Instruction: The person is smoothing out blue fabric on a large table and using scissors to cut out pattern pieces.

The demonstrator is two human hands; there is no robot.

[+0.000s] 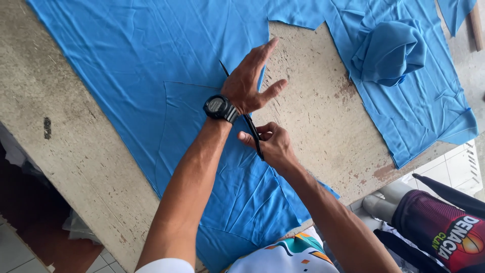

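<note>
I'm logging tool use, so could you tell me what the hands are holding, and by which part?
The right hand grips dark scissors by the handle end. The left hand holds nothing; it presses flat on the blue fabric.

fabric (151, 60) on table (313, 116) | left hand (250, 81) on fabric edge | scissors (252, 134) in right hand (270, 144), nearer

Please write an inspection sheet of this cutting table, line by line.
Surface: worn, stained worktable.
Job's things: blue fabric spread flat; black scissors cutting along its edge.
Clutter: bunched blue fabric piece on another blue sheet.
Grippers: left hand pressed flat on the fabric, black wristwatch on its wrist; right hand gripping the scissors.
Cables: nothing seen.
Surroundings: tiled floor; dark printed garment at lower right.
</note>
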